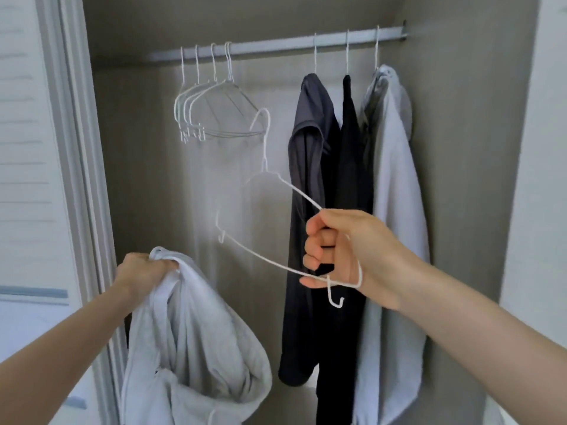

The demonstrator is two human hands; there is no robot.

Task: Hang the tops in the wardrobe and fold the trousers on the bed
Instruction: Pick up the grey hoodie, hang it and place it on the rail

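Observation:
I face the open wardrobe. My right hand [340, 253] grips one end of a white wire hanger [264, 179], held below the rail with its hook pointing up. My left hand [138, 271] is closed on a bunched light grey top [190, 348] that hangs down at the lower left. The metal rail [276, 46] runs across the top. Three tops hang on it at the right: a dark grey one [310, 185], a black one [349, 167] and a light grey one [395, 191].
Several empty white hangers [211, 111] hang together at the left of the rail. A white louvred door [33, 179] stands at the left edge and the wardrobe side wall [466, 179] at the right. The wardrobe's back panel shows between the empty hangers and the hung tops.

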